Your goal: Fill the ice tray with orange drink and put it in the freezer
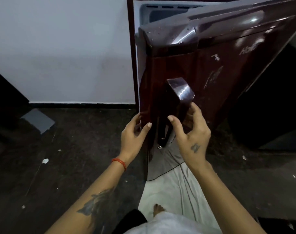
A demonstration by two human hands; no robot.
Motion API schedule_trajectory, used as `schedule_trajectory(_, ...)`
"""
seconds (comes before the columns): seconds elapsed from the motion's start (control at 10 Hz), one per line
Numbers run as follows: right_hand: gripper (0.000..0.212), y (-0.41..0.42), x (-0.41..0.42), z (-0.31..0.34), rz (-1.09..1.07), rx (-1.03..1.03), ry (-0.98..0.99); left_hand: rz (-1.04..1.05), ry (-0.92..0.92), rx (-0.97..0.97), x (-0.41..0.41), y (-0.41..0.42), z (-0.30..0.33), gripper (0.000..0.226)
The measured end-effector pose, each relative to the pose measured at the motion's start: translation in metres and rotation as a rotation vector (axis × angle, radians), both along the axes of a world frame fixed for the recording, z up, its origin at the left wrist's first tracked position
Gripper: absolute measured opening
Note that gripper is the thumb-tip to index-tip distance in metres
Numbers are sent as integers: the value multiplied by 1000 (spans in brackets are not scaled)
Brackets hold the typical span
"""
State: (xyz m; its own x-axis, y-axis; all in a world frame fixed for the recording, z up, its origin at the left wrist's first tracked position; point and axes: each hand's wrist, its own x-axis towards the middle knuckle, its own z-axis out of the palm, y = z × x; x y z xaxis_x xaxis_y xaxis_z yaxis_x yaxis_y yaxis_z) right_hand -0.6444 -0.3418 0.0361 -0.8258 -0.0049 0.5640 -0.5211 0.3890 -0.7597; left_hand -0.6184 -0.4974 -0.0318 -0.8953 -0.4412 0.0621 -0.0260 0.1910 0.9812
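Fridge door (211, 73) ajar; left hand (132, 137) grips its edge, right hand (192, 132) loose-fingered beside handle (179, 92).

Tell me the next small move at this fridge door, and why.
Probably curl the right hand round the handle: it hovers open beside it, while the left hand grips the edge of the ajar door. Which way it should swing, I cannot tell.
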Motion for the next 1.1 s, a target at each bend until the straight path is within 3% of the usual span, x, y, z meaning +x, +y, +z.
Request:
schedule_trajectory(0.2,49,-44,-46,-13,152,25,-83,52,-46,21,-47,-33,-10,61)
schedule_trajectory(0.4,43,-91,-93,-17,128,42,-134,8,-42,0,-101,-74,-9,57)
schedule_trajectory(0.7,42,-157,-149,-21,-76,12,-151,-111,-39,-14,-183,-134,-28,54)
schedule_trajectory(1.0,43,-172,-155,-29,-215,-21,-127,-142,18,-115,-204,-142,-52,48)
schedule_trajectory(1.1,42,-172,-150,-44,-247,56,-193,-150,-109,-108,-194,-140,-72,51)
